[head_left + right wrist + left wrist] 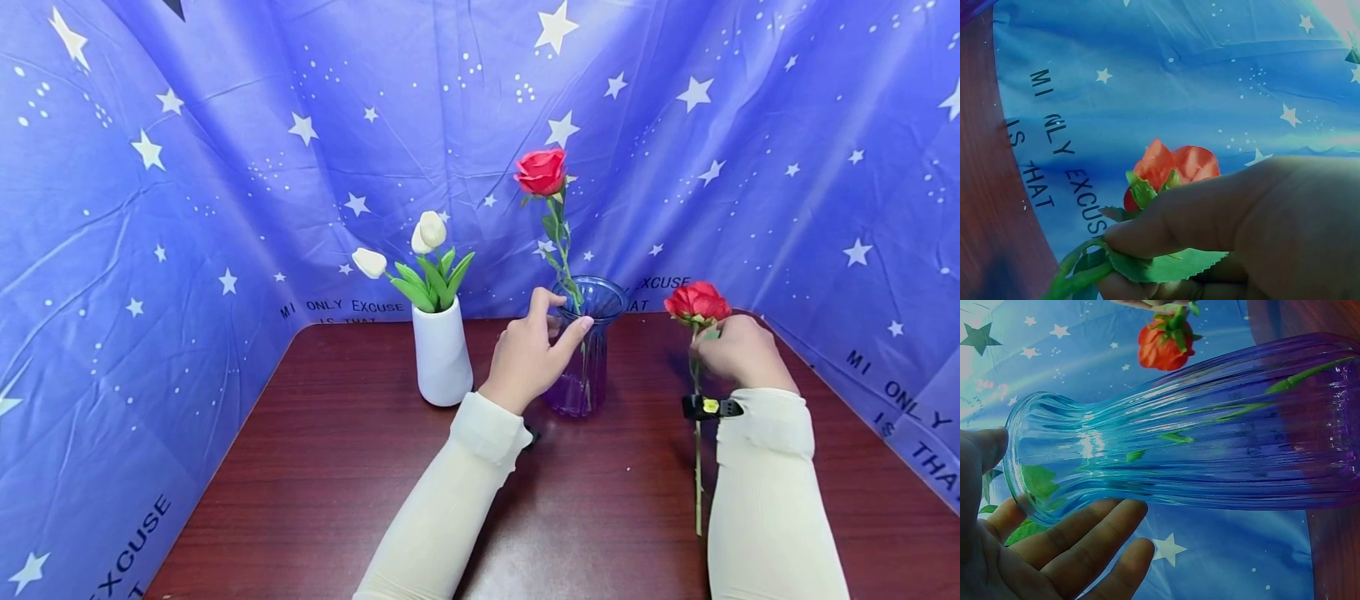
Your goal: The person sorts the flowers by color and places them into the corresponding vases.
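Observation:
A ribbed glass vase [592,358], blue at the top and purple below, stands upright on the table with one red rose [542,172] in it. My left hand [528,350] holds the vase by its rim, thumb on the near side and fingers around the left. In the left wrist view, the rose's green stem shows through the glass vase [1210,431]. Off to the right, my right hand [738,350] pinches a second red rose [697,302] just beneath its bloom, with the long stem hanging down. Thumb and fingers press on its stem and a leaf [1166,265] in the right wrist view.
Left of the glass vase, a white vase [442,354] holds several white tulips [431,229] with green leaves. Both vases stand on the dark red wooden table [322,467]. A blue star-printed curtain [225,167] encloses its back and sides.

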Demonstrator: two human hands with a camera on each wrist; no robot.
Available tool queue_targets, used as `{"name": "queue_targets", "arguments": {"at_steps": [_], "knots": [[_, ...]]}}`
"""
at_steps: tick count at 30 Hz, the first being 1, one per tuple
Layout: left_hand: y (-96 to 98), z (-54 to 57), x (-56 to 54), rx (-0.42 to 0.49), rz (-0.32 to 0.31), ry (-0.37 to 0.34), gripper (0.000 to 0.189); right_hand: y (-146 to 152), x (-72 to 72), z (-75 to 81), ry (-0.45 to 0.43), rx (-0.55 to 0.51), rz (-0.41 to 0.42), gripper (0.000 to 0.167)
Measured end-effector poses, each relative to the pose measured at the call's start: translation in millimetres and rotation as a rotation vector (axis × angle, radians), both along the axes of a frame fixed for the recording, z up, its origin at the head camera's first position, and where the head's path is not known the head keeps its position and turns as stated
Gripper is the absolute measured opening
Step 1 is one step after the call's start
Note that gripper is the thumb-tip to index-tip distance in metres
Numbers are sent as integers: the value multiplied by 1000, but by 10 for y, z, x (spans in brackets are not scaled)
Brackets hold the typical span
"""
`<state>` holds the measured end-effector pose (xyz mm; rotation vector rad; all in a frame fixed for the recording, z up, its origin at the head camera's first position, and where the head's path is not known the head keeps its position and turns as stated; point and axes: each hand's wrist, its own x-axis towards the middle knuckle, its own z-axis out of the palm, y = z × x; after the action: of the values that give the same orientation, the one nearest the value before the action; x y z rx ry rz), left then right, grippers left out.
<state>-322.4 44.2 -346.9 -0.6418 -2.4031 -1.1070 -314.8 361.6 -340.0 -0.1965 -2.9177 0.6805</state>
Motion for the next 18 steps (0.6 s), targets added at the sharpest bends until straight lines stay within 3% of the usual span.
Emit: {"name": "queue_targets", "arguments": {"at_steps": [7, 18], "knots": [[-1, 10, 2, -3, 3, -1, 52, -32, 42, 111, 118, 19, 3, 27], [-3, 0, -5, -2, -1, 2, 53, -132, 141, 278, 213, -35, -61, 38]]}}
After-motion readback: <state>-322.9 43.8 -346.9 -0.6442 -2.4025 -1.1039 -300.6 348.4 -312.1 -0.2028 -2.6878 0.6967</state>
